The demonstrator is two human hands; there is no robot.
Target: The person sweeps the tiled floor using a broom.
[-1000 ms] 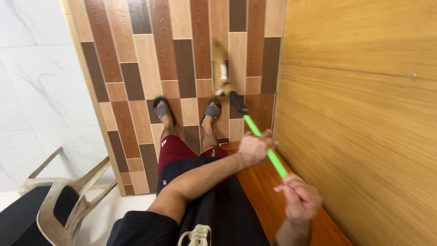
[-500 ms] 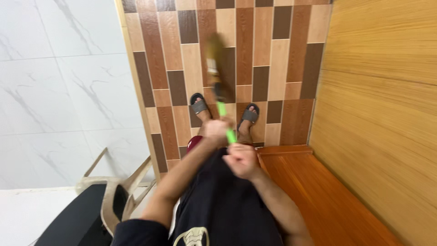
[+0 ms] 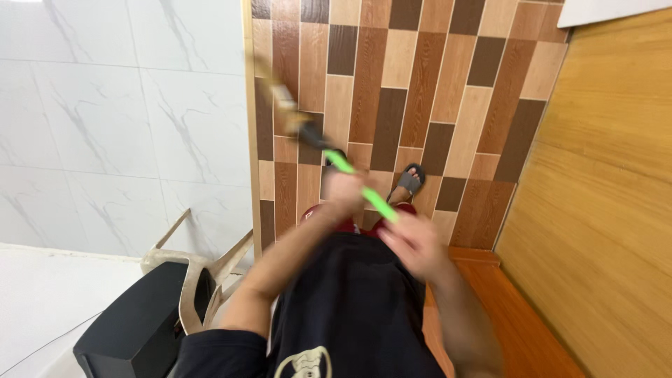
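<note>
Seemingly mid-sweep, left hand (image 3: 343, 192) and right hand (image 3: 413, 245) both clasped a green-handled straw broom (image 3: 329, 154), bristles at eleven o'clock over brown wood-pattern floor tiles (image 3: 420, 91).

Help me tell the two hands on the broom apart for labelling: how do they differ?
The left hand sits further down the green broom handle, nearer the bristles; the right hand sits at its upper end, nearer the body. The left hand is closed round the handle; the right hand is blurred, so its grip cannot be read. The left forearm shows full length; the right is partly cut off. Both are bare.
</note>
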